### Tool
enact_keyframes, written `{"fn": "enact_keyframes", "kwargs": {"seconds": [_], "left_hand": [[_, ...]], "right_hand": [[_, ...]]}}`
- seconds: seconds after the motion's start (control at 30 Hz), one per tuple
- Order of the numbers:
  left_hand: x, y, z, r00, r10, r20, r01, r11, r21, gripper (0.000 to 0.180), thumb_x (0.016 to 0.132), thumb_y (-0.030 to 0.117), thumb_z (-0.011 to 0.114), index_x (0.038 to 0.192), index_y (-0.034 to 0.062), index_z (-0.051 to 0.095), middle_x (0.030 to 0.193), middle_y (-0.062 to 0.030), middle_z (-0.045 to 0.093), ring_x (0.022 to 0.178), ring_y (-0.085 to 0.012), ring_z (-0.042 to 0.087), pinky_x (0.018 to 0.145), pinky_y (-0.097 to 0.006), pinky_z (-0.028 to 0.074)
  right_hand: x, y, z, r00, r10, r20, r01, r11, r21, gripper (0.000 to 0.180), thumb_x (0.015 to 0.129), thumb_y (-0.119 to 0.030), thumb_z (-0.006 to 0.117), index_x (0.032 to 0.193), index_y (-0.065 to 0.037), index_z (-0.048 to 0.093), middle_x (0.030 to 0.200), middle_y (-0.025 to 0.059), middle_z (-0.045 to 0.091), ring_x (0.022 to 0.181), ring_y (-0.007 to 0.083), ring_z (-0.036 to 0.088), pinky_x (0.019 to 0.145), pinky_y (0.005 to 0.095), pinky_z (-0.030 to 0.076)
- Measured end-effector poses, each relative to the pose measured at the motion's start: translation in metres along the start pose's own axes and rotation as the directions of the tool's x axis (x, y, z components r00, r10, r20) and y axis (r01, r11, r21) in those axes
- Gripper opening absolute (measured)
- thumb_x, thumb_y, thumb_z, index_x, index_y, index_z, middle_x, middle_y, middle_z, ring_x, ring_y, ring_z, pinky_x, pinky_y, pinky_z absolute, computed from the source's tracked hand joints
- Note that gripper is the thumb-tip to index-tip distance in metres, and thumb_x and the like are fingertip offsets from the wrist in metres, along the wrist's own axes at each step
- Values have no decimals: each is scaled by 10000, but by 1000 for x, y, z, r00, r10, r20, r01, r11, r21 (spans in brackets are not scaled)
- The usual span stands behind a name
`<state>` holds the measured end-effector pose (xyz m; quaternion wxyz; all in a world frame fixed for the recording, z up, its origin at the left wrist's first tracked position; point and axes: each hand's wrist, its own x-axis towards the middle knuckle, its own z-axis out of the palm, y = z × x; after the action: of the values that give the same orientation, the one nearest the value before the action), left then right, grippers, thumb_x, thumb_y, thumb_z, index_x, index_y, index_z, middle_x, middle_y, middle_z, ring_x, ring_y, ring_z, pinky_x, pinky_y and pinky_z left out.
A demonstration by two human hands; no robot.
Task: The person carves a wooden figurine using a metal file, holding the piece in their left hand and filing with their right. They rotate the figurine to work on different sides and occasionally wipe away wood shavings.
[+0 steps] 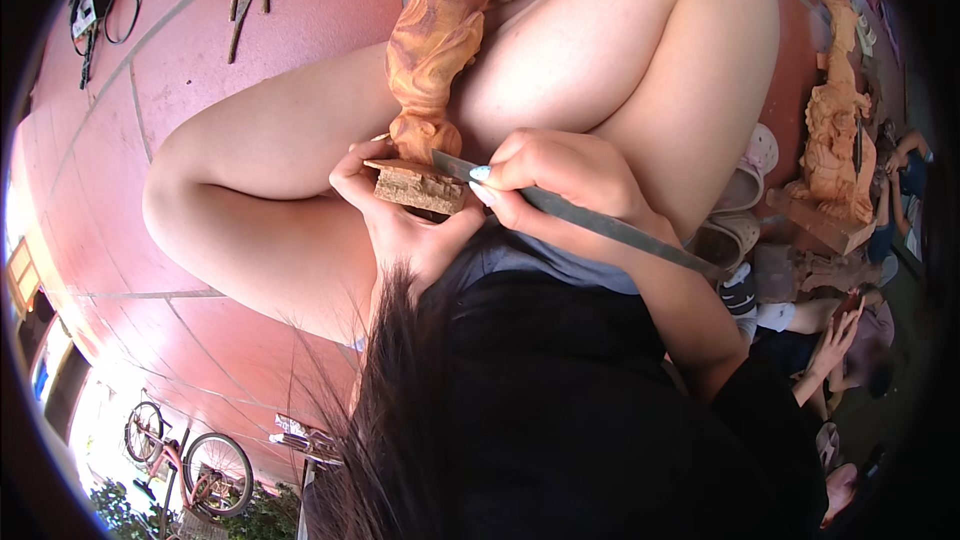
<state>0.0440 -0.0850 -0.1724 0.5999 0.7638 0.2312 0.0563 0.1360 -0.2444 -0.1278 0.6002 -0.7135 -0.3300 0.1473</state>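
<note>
A carved wooden figure (432,50) with swirling folds and orange-brown grain lies across my lap, its rough square base toward me. My left hand (420,245) is closed around that base (420,190), thumb and fingers on opposite sides. In my right hand (565,185) is a long, flat, dark metal carving blade (610,228), pinched near its tip between thumb and fingers. The tip touches or lies very close to the wood just above the base; exact contact is hard to make out. The blade's far end runs back along my right forearm.
Bare legs frame the carving on a red tiled floor (290,360). A flat tool (240,25) and small pieces lie at upper left, near a black corded device (98,0). At right stand another wooden carving (835,120), clogs (755,160) and other people. A bicycle (195,470) is at lower left.
</note>
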Motion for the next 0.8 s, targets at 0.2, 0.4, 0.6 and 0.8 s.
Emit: {"fn": "enact_keyframes", "kwargs": {"seconds": [0.2, 0.4, 0.6, 0.8], "left_hand": [[0, -1, -2, 997, -73, 22, 74, 996, -45, 946, 584, 80, 866, 1291, 68, 238, 1213, -159, 390, 1120, -232, 468, 976, -402, 420], [0, 7, -3, 994, -103, 18, 104, 994, -44, 939, 578, 57, 852, 1288, 75, 237, 1202, -155, 402, 1117, -231, 467, 970, -397, 424], [3, 0, -4, 990, -138, 2, 136, 978, -157, 939, 571, 50, 847, 1284, 78, 237, 1192, -146, 416, 1090, -218, 490, 947, -390, 441], [3, -3, -10, 989, -148, 20, 149, 970, -191, 948, 561, 54, 842, 1287, 76, 234, 1187, -145, 419, 1075, -212, 494, 942, -389, 449]], "right_hand": [[0, 9, 7, 999, -33, 8, 33, 999, -44, 167, 779, 116, 675, 866, 6, 584, 785, 110, 644, 674, 219, 646, 610, 310, 521], [-16, 3, 0, 996, 85, -34, -82, 994, 67, 143, 803, 54, 681, 854, -19, 569, 783, 91, 621, 674, 245, 626, 608, 329, 497], [0, 9, 9, 999, -35, -31, 34, 999, -30, 172, 793, 98, 679, 903, -1, 593, 799, 108, 663, 681, 206, 665, 604, 296, 529], [-19, 9, 0, 997, 81, -5, -81, 997, 11, 149, 822, 97, 662, 915, 0, 598, 806, 102, 666, 680, 192, 665, 603, 292, 527]]}}
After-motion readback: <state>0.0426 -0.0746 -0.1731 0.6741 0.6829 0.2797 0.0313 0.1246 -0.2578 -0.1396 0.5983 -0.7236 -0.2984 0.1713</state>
